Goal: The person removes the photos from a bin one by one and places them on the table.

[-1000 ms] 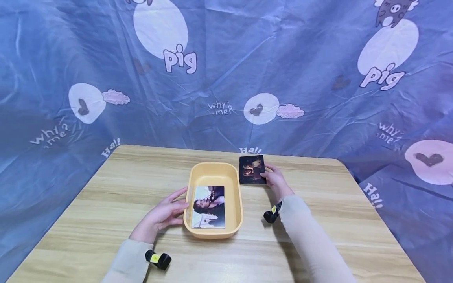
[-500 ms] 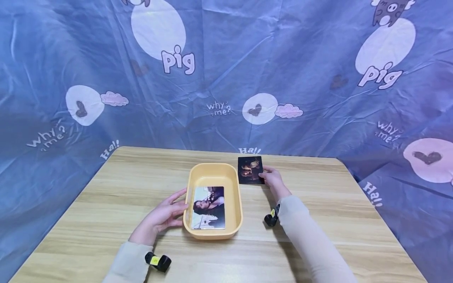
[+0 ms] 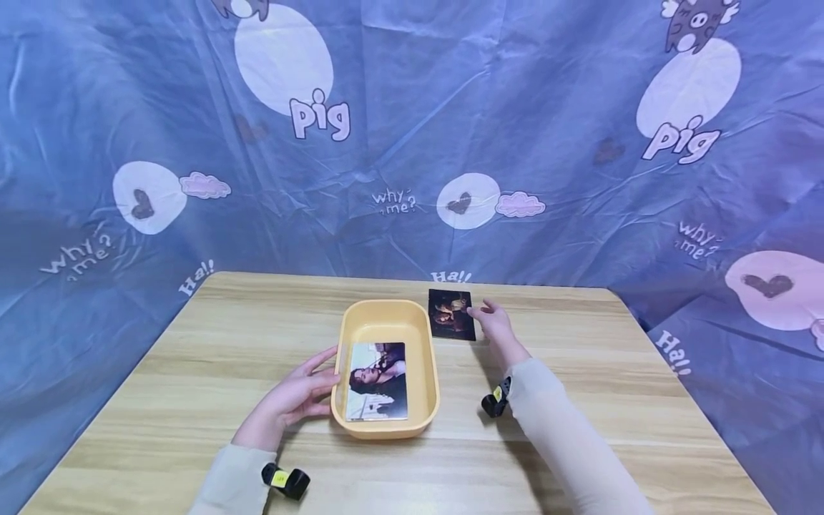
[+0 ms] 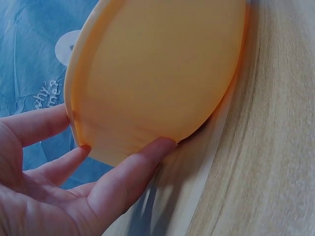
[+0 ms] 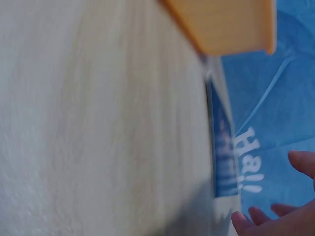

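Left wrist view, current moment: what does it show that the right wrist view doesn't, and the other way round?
Only the left wrist view shows the left hand, its fingers touching the yellow tray, and the "why me?" lettering on the blue cloth.

Only the right wrist view shows the right hand, the dark picture card on the wooden table, and the "Ha!!" lettering.

Both share part of the tray, the table and the cloth.

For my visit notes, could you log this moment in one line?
left grip: touching yellow tray; right grip: by dark picture; portrait picture: inside tray; dark picture: beside tray
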`<state>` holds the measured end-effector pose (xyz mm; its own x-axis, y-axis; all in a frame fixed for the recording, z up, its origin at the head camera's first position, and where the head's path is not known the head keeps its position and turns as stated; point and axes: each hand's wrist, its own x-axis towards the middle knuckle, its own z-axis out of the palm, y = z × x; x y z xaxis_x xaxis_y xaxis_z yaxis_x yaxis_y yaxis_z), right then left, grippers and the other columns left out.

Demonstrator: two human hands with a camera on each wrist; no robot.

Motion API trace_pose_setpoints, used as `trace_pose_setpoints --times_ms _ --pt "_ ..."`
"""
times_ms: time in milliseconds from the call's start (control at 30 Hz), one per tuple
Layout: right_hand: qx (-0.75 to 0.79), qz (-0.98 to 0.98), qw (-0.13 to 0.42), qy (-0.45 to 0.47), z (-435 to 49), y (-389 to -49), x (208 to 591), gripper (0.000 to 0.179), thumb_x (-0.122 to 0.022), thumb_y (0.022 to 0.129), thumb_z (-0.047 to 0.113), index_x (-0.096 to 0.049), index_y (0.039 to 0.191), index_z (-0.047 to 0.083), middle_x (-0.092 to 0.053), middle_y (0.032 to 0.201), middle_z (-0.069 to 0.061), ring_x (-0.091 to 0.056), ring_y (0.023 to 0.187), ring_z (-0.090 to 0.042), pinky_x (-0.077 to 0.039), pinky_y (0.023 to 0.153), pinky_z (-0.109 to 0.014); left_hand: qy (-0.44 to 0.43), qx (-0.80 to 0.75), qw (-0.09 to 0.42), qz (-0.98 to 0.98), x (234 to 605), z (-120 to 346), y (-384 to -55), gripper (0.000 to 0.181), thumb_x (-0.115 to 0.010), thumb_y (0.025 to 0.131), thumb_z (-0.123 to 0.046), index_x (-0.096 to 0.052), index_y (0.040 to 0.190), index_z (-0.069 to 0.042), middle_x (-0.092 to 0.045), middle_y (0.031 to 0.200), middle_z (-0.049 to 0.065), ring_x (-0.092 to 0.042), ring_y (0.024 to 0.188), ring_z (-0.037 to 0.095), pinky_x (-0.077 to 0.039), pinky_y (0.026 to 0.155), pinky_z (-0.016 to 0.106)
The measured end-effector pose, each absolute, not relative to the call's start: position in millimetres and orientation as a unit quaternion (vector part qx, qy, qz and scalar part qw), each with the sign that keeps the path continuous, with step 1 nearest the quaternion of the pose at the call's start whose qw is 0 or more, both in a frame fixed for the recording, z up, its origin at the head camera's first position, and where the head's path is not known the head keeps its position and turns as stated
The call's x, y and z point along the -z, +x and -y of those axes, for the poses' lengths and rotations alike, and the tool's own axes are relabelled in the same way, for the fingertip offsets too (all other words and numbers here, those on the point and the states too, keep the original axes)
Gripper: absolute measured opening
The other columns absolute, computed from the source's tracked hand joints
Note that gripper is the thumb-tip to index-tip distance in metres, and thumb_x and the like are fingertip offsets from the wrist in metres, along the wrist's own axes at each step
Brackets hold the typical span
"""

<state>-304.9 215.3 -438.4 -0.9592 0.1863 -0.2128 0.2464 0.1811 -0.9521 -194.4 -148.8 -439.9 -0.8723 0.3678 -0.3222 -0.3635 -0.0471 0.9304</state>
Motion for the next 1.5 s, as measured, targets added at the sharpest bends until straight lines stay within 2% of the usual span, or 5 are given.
trace_pose_setpoints --times_ms 133,533,900,1300,1500 --pt "0.672 -0.724 0.024 0.151 -210 -295 426 0.075 -0.056 0.096 0.016 -0.011 0.154 0.001 -0.022 0.155 -0.028 -0.029 0.142 -0.039 -0.03 0.118 -0.047 0.002 -0.723 0.253 -0.643 441 149 -194 0.075 -0.055 0.094 -0.011 -0.012 0.156 -0.011 -0.021 0.154 0.031 -0.058 0.121 0.031 -0.056 0.09 0.048" --pt "0.774 -0.628 0.029 0.075 -155 -246 395 0.071 -0.052 0.095 0.001 -0.009 0.151 -0.007 -0.021 0.154 -0.031 -0.032 0.14 -0.038 -0.031 0.117 -0.046 0.01 -0.731 0.258 -0.632 437 146 -194 0.074 -0.053 0.095 -0.007 -0.01 0.155 -0.009 -0.022 0.153 0.033 -0.054 0.125 0.036 -0.057 0.088 0.047" --pt "0.772 -0.622 0.125 0.04 -104 -204 402 0.067 -0.056 0.093 0.004 -0.02 0.147 -0.011 -0.032 0.146 -0.034 -0.045 0.128 -0.04 -0.034 0.116 -0.047 0.019 -0.731 0.258 -0.631 438 149 -195 0.075 -0.053 0.095 -0.006 -0.008 0.155 -0.009 -0.019 0.153 0.034 -0.057 0.122 0.034 -0.058 0.087 0.045" --pt "0.745 -0.638 0.18 0.074 -84 -193 413 0.071 -0.057 0.091 0.007 -0.018 0.145 -0.017 -0.028 0.15 -0.035 -0.023 0.142 -0.044 -0.016 0.115 -0.068 0.013 -0.728 0.257 -0.635 439 147 -195 0.073 -0.052 0.095 -0.006 -0.01 0.155 -0.008 -0.02 0.154 0.032 -0.052 0.127 0.037 -0.058 0.087 0.045" --pt "0.718 -0.671 0.149 0.107 -77 -194 419 0.076 -0.059 0.082 0.002 -0.019 0.144 -0.018 -0.028 0.149 -0.036 -0.033 0.134 -0.041 -0.032 0.11 -0.06 0.009 -0.727 0.256 -0.638 439 147 -195 0.073 -0.052 0.095 -0.006 -0.01 0.155 -0.008 -0.02 0.154 0.032 -0.052 0.126 0.038 -0.058 0.087 0.045"
